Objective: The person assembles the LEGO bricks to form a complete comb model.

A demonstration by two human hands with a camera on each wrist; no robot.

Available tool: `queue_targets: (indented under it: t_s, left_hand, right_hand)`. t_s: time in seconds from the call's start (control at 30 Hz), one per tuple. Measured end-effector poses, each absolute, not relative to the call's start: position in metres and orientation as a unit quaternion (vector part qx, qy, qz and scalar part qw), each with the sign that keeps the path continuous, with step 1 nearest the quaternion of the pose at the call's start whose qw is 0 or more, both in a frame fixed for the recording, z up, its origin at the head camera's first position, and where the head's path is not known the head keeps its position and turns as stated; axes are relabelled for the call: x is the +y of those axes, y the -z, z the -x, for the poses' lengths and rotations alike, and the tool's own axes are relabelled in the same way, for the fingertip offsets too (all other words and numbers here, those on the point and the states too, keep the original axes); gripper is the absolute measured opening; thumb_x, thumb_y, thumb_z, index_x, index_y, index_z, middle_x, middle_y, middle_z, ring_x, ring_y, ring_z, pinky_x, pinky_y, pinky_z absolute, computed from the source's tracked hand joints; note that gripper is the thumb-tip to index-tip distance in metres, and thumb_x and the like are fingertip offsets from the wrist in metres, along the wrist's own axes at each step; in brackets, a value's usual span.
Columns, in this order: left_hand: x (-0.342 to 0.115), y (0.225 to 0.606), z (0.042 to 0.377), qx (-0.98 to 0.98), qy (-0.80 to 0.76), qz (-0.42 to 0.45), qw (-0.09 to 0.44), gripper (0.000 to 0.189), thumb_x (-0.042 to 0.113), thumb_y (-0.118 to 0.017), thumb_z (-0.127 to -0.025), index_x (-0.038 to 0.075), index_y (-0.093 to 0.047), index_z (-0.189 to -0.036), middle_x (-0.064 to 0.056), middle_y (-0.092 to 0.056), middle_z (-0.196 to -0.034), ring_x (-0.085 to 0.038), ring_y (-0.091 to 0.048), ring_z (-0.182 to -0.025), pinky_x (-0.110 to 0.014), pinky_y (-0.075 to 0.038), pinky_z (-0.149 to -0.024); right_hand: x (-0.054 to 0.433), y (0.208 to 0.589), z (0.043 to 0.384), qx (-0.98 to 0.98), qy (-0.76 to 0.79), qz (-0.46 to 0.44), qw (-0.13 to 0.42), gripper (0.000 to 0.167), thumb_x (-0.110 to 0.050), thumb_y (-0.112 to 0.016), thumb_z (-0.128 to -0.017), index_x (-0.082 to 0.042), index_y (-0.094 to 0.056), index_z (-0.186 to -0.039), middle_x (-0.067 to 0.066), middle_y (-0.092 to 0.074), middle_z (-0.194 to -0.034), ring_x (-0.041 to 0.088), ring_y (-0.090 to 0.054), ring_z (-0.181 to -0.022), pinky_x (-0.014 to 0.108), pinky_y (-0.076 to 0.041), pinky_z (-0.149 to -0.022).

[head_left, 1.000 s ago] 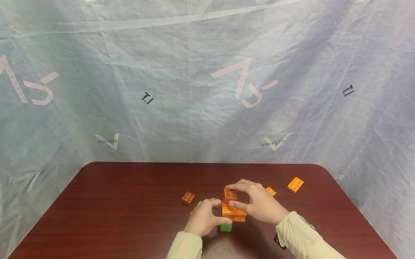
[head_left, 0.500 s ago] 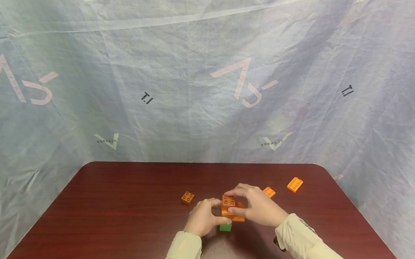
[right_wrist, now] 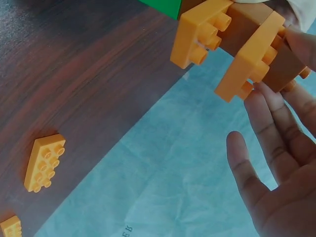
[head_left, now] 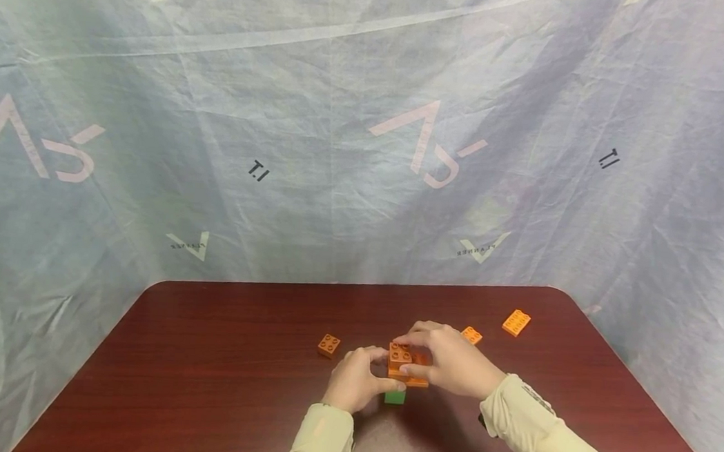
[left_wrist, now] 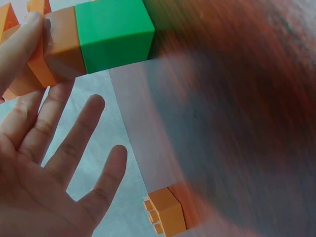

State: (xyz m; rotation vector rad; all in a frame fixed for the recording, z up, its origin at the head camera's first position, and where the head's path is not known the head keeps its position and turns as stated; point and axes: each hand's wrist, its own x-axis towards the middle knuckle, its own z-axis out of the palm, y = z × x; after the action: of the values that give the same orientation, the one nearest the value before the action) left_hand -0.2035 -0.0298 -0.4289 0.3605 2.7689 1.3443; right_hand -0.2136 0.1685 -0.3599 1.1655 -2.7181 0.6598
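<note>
A tower of toy building bricks stands on the table between both hands. Its base is a green brick [left_wrist: 116, 37], with brown-orange bricks and thin orange plates [right_wrist: 251, 55] stacked above, the plates jutting out to the right. My left hand [head_left: 352, 379] pinches the tower's middle between thumb and fingers; its other fingers spread out straight. At the top, my right hand [head_left: 456, 360] grips the uppermost brown-orange brick [head_left: 400, 353] between thumb and fingers. This brick sits on the upper plate, studs facing up.
On the dark red table [head_left: 223, 363], a loose brown-orange brick [head_left: 329, 346] lies to the left of the tower. Behind the right hand is a small orange plate [head_left: 471, 336], and a longer orange plate [head_left: 516, 322] lies farther right. A grey printed cloth [head_left: 317, 147] hangs behind.
My right hand has lowered the top brown-orange brick onto the upper orange plate, mostly in the first half second. My left hand has kept its place on the tower.
</note>
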Motion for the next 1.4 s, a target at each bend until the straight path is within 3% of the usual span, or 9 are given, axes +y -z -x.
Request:
queue_targets:
  t_s: [0.2,0.37,0.57,0.77,0.87,0.97,1.1,1.4]
  left_hand:
    - [-0.029,0.429,0.204,0.891,-0.438,-0.115,0.024,0.047,0.029,-0.092,-0.074,0.011,-0.076,-0.114,-0.008,-0.073,-0.117,-0.033,-0.066,-0.11,-0.058,-0.051,-0.09]
    - [-0.029,0.428,0.204,0.889,-0.443,-0.117,0.024,0.045,0.029,-0.092,-0.074,0.013,-0.077,-0.113,-0.005,-0.073,-0.114,-0.032,-0.066,-0.109,-0.057,-0.051,-0.09]
    - [-0.031,0.428,0.205,0.89,-0.44,-0.113,0.03,0.045,0.029,-0.092,-0.075,0.013,-0.076,-0.114,-0.006,-0.072,-0.117,-0.032,-0.066,-0.11,-0.059,-0.049,-0.091]
    - [-0.028,0.43,0.205,0.891,-0.438,-0.113,0.033,0.044,0.028,-0.092,-0.075,0.013,-0.077,-0.113,-0.008,-0.072,-0.118,-0.034,-0.064,-0.112,-0.06,-0.049,-0.093]
    - [-0.028,0.43,0.205,0.891,-0.438,-0.117,0.028,0.042,0.028,-0.092,-0.075,0.014,-0.077,-0.112,-0.007,-0.072,-0.116,-0.033,-0.065,-0.112,-0.06,-0.049,-0.092]
    - [-0.028,0.429,0.205,0.892,-0.435,-0.119,0.024,0.042,0.028,-0.092,-0.075,0.014,-0.077,-0.111,-0.006,-0.073,-0.114,-0.034,-0.065,-0.11,-0.059,-0.051,-0.09]
    - [-0.028,0.428,0.205,0.893,-0.432,-0.12,0.024,0.042,0.028,-0.092,-0.075,0.013,-0.077,-0.112,-0.005,-0.073,-0.113,-0.034,-0.065,-0.109,-0.058,-0.051,-0.089]
    - [-0.026,0.431,0.204,0.896,-0.431,-0.111,0.02,0.048,0.029,-0.092,-0.074,0.01,-0.075,-0.115,-0.011,-0.071,-0.119,-0.035,-0.065,-0.108,-0.059,-0.051,-0.087]
  right_hand:
    - [0.165,0.355,0.211,-0.899,-0.183,-0.39,0.079,0.035,-0.017,-0.086,-0.082,-0.009,-0.077,-0.115,-0.006,-0.066,-0.094,0.011,-0.061,-0.077,0.032,-0.051,-0.07]
    - [0.159,0.347,0.212,-0.908,-0.162,-0.382,0.057,0.034,-0.016,-0.088,-0.08,-0.008,-0.079,-0.112,-0.007,-0.063,-0.085,0.008,-0.055,-0.069,0.028,-0.048,-0.064]
    - [0.153,0.344,0.212,-0.926,-0.152,-0.343,0.042,0.036,-0.019,-0.091,-0.076,-0.01,-0.08,-0.109,-0.004,-0.068,-0.09,0.013,-0.06,-0.076,0.032,-0.05,-0.065]
    - [0.155,0.349,0.208,-0.925,-0.165,-0.338,0.056,0.036,-0.017,-0.091,-0.075,-0.01,-0.08,-0.109,-0.009,-0.062,-0.081,0.006,-0.052,-0.067,0.031,-0.047,-0.067]
    - [0.156,0.351,0.209,-0.921,-0.178,-0.342,0.062,0.036,-0.016,-0.09,-0.075,-0.01,-0.08,-0.109,-0.009,-0.065,-0.084,0.007,-0.055,-0.07,0.031,-0.048,-0.067]
    - [0.159,0.355,0.209,-0.918,-0.198,-0.341,0.053,0.036,-0.015,-0.089,-0.078,-0.008,-0.079,-0.112,-0.004,-0.071,-0.096,0.014,-0.065,-0.082,0.033,-0.053,-0.072]
    - [0.164,0.363,0.21,-0.915,-0.225,-0.331,0.041,0.039,-0.018,-0.085,-0.083,-0.008,-0.075,-0.119,-0.001,-0.07,-0.108,0.018,-0.066,-0.093,0.038,-0.054,-0.08]
    - [0.171,0.398,0.212,-0.868,-0.391,-0.302,0.042,0.04,-0.023,-0.086,-0.083,-0.013,-0.073,-0.119,-0.006,-0.067,-0.105,0.012,-0.063,-0.093,0.032,-0.053,-0.08]
